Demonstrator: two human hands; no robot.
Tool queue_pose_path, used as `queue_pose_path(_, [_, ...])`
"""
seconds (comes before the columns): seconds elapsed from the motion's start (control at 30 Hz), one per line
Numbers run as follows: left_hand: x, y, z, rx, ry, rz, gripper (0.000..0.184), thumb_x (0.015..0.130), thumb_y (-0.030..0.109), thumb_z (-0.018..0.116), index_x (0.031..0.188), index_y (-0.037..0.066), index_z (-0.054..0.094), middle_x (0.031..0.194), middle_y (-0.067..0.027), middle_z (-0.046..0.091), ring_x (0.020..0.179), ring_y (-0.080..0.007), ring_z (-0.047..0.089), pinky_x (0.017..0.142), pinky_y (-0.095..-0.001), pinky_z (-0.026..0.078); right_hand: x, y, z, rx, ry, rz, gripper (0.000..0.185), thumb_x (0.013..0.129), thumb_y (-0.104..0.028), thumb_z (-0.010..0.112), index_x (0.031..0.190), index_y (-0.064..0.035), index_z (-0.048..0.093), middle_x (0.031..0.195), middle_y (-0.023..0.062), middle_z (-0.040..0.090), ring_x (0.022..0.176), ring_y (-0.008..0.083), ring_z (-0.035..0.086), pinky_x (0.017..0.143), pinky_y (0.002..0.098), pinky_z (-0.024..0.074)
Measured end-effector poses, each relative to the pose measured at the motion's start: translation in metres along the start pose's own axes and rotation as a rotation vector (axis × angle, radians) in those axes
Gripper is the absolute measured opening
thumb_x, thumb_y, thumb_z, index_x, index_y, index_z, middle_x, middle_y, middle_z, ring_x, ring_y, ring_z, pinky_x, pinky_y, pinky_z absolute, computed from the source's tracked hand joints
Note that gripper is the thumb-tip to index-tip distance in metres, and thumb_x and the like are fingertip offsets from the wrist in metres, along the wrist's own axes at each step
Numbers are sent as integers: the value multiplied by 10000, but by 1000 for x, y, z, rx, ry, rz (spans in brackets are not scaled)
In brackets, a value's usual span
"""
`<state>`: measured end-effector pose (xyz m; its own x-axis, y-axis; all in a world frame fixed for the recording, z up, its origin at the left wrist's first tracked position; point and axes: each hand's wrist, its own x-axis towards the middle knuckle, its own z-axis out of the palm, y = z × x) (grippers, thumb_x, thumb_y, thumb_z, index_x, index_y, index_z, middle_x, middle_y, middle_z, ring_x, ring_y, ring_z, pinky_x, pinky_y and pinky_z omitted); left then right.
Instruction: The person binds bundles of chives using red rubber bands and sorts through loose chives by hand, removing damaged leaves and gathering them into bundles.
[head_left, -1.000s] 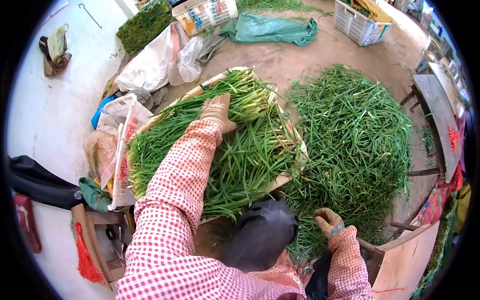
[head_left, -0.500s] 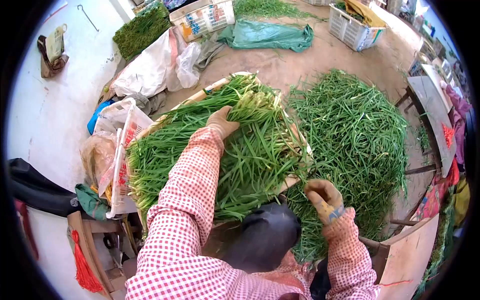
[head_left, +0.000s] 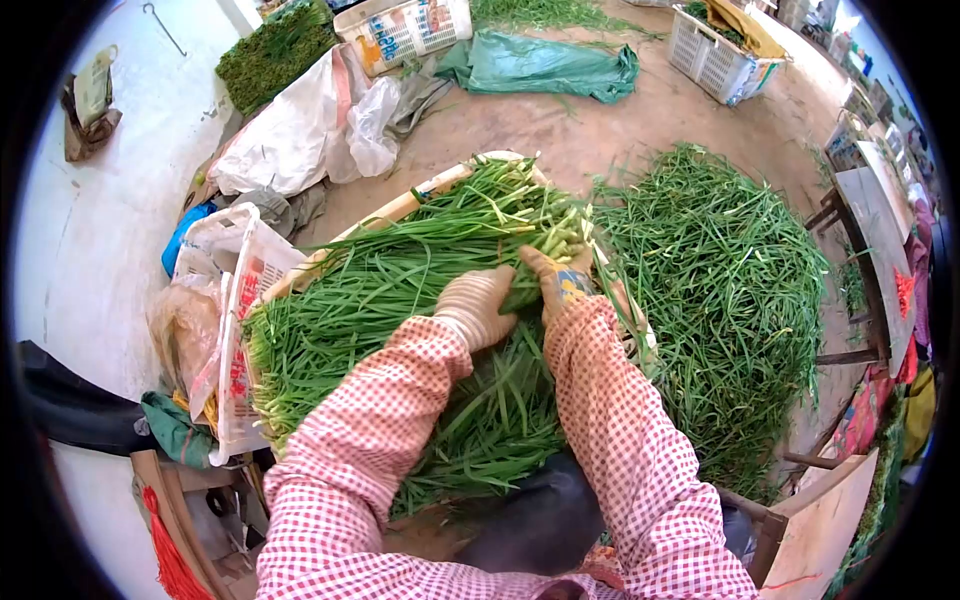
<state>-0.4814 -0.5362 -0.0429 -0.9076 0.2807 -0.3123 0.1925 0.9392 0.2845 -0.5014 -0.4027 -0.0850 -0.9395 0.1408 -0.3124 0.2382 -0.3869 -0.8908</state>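
Note:
My left hand (head_left: 478, 303), in a pale glove, is closed around the leafy part of a bunch of garlic chives (head_left: 563, 234). My right hand (head_left: 557, 280), also gloved with a coloured patch at the wrist, grips the same bunch near its pale stem ends. The two hands are side by side, their fingertips partly hidden by the leaves. Beneath them lies a wide layer of green chives (head_left: 335, 295) in a shallow basket with a light rim (head_left: 395, 212). Pale stem ends point to the left edge and the upper right.
On the right lies a large heap of loose green leaves (head_left: 715, 270). A white plastic crate (head_left: 240, 370) stands at the left. Farther back are a green sheet (head_left: 545, 68), a white sack (head_left: 280, 130) and another crate (head_left: 715, 65). A wooden bench (head_left: 880, 235) is at far right.
My right hand has moved up and left from the heap's edge to the bunch. My left hand has come lower and slightly right, and the bunch's stem ends now point right.

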Motion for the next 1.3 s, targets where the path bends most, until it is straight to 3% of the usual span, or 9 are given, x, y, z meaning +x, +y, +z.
queue_pose_path(0.1, [-1, 6, -47, 95, -312, 100, 648, 751, 370, 697, 1264, 40, 477, 1158, -218, 600, 1053, -337, 591, 923, -396, 469, 36, 49, -24, 9, 94, 20, 827, 700, -135, 819, 1356, -3, 333, 1204, 169, 543, 1012, 265, 593, 793, 384, 541])
queue_pose_path(0.2, [19, -15, -66, 81, 201, 70, 661, 760, 358, 678, 1305, 57, 456, 1256, -204, 546, 1139, -331, 542, 974, -401, 434, 42, 69, -36, 522, -76, 115, 718, 713, -6, 780, 1312, -32, 385, 1162, 149, 565, 1010, 237, 597, 815, 359, 552])
queue_pose_path(0.3, [64, -48, -42, 176, 433, 97, 746, 752, 324, 666, 1391, 79, 370, 1450, -185, 359, 1335, -322, 354, 1100, -407, 302, 31, 68, -23, 308, 47, -233, 653, 732, 39, 755, 1288, -44, 423, 1170, 143, 557, 1018, 223, 595, 828, 328, 565])
queue_pose_path(0.37, [83, -46, -35, 109, 128, -110, 801, 728, 302, 676, 1417, 91, 327, 1524, -164, 225, 1410, -308, 214, 1153, -404, 199, 43, 72, -38, 520, -72, -54, 612, 752, 27, 743, 1278, -49, 438, 1179, 150, 547, 1024, 217, 588, 830, 331, 567])
queue_pose_path(0.63, [77, -29, 0, 205, 225, -207, 536, 785, 294, 692, 1259, 132, 498, 1500, -111, 306, 1430, -289, 169, 1157, -473, 112, 54, 100, -47, 764, -97, 2, 495, 884, -303, 652, 1267, -43, 476, 1224, 202, 510, 1026, 283, 574, 766, 392, 554])
queue_pose_path(0.8, [53, -17, -17, 225, 288, -143, 324, 817, 267, 668, 1023, 84, 496, 921, -112, 634, 954, -302, 610, 1083, -534, 238, 17, 57, -15, 576, 128, -127, 621, 743, 36, 750, 1288, -53, 465, 1107, 115, 606, 943, 206, 625, 779, 316, 549])
queue_pose_path(0.9, [23, 0, -44, 179, 286, -116, 345, 822, 238, 645, 1038, 41, 462, 863, -178, 627, 835, -356, 627, 775, -480, 479, 9, 55, -16, 599, 103, -159, 631, 748, 29, 745, 1298, -82, 456, 1106, 101, 611, 953, 201, 623, 776, 322, 550])
queue_pose_path(1.0, [-5, 24, -47, 172, 371, 3, 346, 823, 213, 618, 1056, 28, 441, 829, -206, 620, 775, -383, 624, 643, -483, 476, -24, 18, -14, 521, 43, -86, 512, 860, -70, 626, 1332, -62, 427, 1160, 121, 588, 1017, 228, 599, 861, 360, 521])
queue_pose_path(1.3, [-26, 80, 15, 162, 41, -66, 356, 785, 178, 636, 1052, 9, 472, 924, -207, 630, 836, -345, 654, 692, -444, 520, -71, 20, -58, 449, -163, -311, 682, 822, -123, 682, 1393, -46, 318, 1238, 168, 517, 1121, 293, 542, 957, 429, 479])
